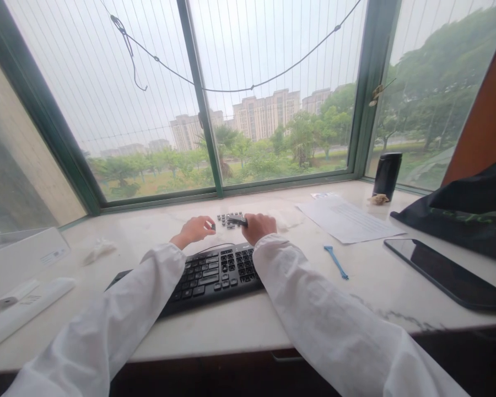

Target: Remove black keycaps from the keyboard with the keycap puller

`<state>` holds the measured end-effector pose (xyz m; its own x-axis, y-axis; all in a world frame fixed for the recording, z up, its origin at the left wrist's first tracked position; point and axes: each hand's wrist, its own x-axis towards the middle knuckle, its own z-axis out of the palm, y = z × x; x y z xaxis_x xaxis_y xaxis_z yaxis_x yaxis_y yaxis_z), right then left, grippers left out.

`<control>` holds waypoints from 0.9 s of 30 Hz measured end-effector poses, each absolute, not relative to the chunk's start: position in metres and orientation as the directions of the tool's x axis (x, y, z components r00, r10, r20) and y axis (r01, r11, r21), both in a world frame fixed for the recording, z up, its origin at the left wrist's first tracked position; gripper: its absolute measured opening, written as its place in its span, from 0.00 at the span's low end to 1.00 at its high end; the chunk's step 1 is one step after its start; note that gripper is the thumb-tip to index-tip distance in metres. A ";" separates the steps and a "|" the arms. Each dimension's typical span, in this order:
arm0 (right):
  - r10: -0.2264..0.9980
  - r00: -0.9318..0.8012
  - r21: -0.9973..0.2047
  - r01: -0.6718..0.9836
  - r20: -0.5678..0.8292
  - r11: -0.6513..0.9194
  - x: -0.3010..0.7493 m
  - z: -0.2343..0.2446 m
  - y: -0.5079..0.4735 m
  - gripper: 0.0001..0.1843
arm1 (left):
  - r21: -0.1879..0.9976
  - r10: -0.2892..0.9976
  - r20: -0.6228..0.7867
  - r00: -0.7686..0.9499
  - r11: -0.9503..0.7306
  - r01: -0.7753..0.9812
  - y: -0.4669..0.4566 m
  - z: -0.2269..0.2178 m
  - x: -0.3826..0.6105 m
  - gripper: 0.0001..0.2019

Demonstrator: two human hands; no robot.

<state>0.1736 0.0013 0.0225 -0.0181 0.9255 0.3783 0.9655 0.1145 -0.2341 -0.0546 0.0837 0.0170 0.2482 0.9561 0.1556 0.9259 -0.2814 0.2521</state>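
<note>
A black keyboard (209, 279) lies on the white marble counter in front of me, partly covered by my sleeves. Its number pad at the right end shows bare sockets without caps. My left hand (193, 230) pinches a small dark keycap (213, 226) between thumb and finger, above the keyboard's far edge. My right hand (261, 227) is closed around a short, dark, narrow tool (237, 220) that points left; its exact kind is not clear. Beyond both hands, several loose keycaps (222, 217) lie in rows on the counter, partly hidden behind the tool.
To the right lie a blue plastic tool (336, 262), a printed paper sheet (349, 220) and a black phone (446, 273). A black cylinder (387, 175) and a black bag (471, 207) stand farther right. White boxes (22, 259) and crumpled tissue (100, 250) are at left. The window (219, 190) bounds the back.
</note>
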 end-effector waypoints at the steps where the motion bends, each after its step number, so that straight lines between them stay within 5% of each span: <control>1: 0.926 -0.018 -0.230 0.967 0.376 0.112 0.174 0.022 0.002 0.16 | 0.247 0.961 0.139 0.238 -0.267 0.932 0.092 0.015 -0.054 0.19; 27: 0.903 -0.080 -0.173 0.971 0.423 0.167 0.176 0.015 0.010 0.14 | 0.275 0.986 0.042 0.159 -0.164 0.947 0.174 -0.010 -0.044 0.20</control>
<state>0.1760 0.0101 0.0155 -0.0803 0.9025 0.4230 0.9706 0.1673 -0.1728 -0.0443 0.1744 -0.0103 0.1589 0.9864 0.0417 0.9473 -0.1643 0.2749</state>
